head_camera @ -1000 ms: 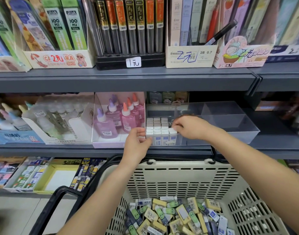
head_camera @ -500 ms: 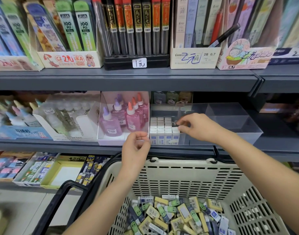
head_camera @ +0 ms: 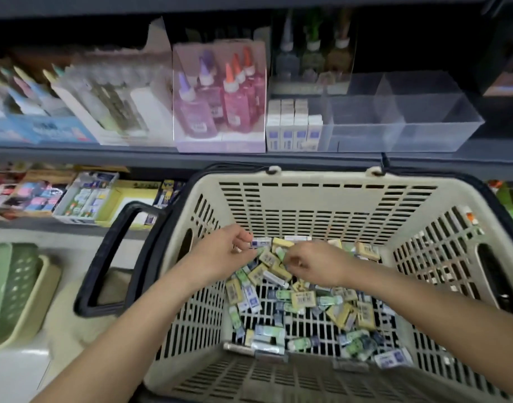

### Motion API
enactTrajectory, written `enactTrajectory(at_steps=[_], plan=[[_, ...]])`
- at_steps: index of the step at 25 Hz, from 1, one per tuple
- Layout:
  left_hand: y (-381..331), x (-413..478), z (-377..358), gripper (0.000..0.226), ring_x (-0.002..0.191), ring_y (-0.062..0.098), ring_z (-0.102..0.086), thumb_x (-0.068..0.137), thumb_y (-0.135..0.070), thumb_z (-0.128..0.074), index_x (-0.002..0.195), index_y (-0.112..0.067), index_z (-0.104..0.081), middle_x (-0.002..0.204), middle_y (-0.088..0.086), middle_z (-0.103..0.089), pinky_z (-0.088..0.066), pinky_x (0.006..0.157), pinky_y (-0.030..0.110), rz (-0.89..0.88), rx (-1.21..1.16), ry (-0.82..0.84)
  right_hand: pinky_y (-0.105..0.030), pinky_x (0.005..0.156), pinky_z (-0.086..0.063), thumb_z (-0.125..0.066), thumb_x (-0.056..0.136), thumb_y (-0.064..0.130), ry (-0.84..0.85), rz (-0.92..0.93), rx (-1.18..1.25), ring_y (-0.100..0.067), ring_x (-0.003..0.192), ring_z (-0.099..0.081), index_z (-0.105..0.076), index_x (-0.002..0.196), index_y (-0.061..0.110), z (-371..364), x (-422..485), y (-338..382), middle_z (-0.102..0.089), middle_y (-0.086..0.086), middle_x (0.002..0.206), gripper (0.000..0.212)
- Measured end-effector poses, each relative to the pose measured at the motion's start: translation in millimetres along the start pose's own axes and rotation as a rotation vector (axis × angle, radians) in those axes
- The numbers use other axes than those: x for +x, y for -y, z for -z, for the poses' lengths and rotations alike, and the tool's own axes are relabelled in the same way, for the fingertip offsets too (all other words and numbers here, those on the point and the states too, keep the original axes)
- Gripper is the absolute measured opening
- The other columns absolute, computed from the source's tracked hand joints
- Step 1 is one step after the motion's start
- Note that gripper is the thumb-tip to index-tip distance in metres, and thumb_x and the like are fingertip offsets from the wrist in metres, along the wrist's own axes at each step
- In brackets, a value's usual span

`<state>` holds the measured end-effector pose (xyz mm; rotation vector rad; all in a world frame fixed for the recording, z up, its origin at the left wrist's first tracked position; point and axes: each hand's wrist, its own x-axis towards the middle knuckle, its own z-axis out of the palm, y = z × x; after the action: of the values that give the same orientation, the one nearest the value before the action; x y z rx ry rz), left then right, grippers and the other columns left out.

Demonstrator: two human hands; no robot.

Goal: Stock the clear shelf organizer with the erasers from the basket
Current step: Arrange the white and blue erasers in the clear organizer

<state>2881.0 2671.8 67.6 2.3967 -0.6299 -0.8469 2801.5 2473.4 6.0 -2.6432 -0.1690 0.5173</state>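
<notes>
Head view: 2 hands meet close together inside 1 beige basket (head_camera: 322, 177), over a heap of dozens of loose erasers (head_camera: 304, 298), yellow, green and white. Here the left hand (head_camera: 220, 254) pinches 1 white-and-blue eraser (head_camera: 260, 243). On the right hand (head_camera: 316, 266) the fingers curl among yellow ones, grip too blurred to tell. Above, 1 clear organizer (head_camera: 424, 135) holds white boxed erasers (head_camera: 293, 132) at its left end, 4 in front.

The light is bright and even, with soft shadows. The whole picture is a bit blurry. Straight lines bend near the edges.
</notes>
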Motion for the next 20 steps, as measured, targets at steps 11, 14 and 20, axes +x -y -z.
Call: enactTrajectory(at_steps=[11,14,20], plan=[[51,41,-74,0.047,0.114,0.024,-0.049,0.085,-0.001,-0.053,0.125,-0.025,-0.051,0.133,0.007,-0.044,-0.045,0.092,0.033,0.135,0.464,0.348,-0.027,0.059,-0.044,-0.052,0.089,0.035,0.009,-0.100,-0.163,-0.017,0.087,-0.052,-0.055,0.110,0.027,-61,31,-16,-0.046,-0.001,0.106,0.023],[61,46,-78,0.048,0.114,0.026,-0.042,0.086,0.001,-0.052,0.124,-0.028,-0.049,0.129,0.009,-0.038,-0.042,0.093,0.036,0.021,0.633,0.385,-0.028,0.061,-0.047,-0.058,0.083,0.033,-0.011,-0.187,0.015,-0.016,0.080,-0.052,-0.054,0.090,0.028,-46,25,-30,-0.045,0.006,0.094,0.009],[72,48,-81,0.071,0.121,0.026,-0.034,0.081,-0.010,-0.064,0.139,-0.033,-0.029,0.130,0.007,-0.032,-0.040,0.093,0.038,-0.225,0.955,0.436,-0.025,0.072,-0.032,-0.060,0.082,0.026,-0.038,-0.200,0.151,-0.015,0.078,-0.049,-0.057,0.091,0.021,-43,18,-38,-0.050,0.008,0.081,0.011]])
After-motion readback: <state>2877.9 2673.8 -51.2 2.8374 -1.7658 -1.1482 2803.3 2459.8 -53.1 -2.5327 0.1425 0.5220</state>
